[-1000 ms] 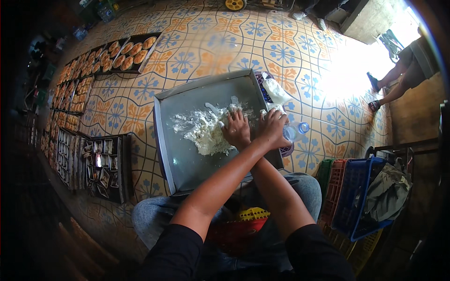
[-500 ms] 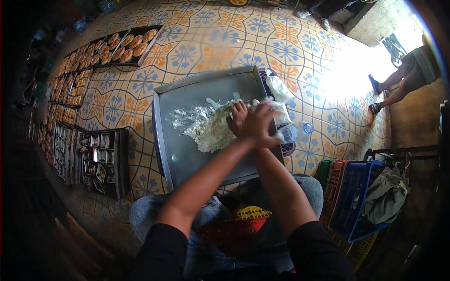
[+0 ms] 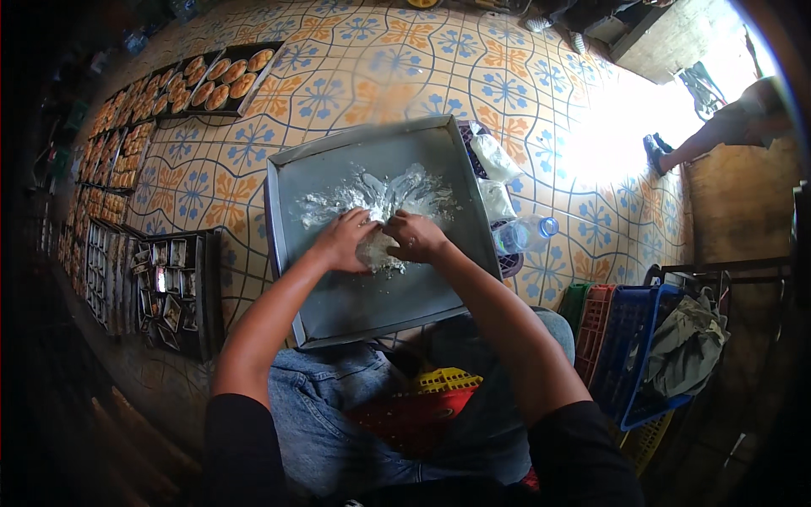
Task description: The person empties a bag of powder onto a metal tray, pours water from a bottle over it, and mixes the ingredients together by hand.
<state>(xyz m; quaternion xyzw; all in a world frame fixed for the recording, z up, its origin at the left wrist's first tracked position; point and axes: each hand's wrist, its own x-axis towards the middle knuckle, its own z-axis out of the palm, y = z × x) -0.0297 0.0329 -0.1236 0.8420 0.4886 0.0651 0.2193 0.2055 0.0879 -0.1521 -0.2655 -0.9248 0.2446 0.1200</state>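
Working a white flour heap (image 3: 376, 255) with both hands, bare, inside a wide grey metal tray (image 3: 363, 308). Heap sits mid-tray, directly between the hands: to the right of the left hand (image 3: 342, 241), to the left of the right hand (image 3: 413, 237). Both touch it, neither clearly nearer; their fingertips almost meet at its far side. Left hand open, cupped palm-down on the flour, thumb apart. Right hand's fingers curl inward; whether they grip any flour, cannot tell, knuckles hide it. Heap has no firm long axis; thinner smears fan out sideways beyond the fingertips, wider left to right.

Tray sits slightly turned, in front of the knees, on a purple crate (image 3: 512, 265) showing at its right edge. Outside that edge: two clear bags of white powder, a far bag (image 3: 495, 159) and a near bag (image 3: 496, 200), then a clear bottle (image 3: 524, 236) lying on its side, blue cap pointing right. Nothing blocks the hands inside the tray; its raised walls bound the sides. Baked buns (image 3: 233, 79) in dark trays far left, stacked tins (image 3: 173, 283) nearer, blue crate (image 3: 646, 342) at right.
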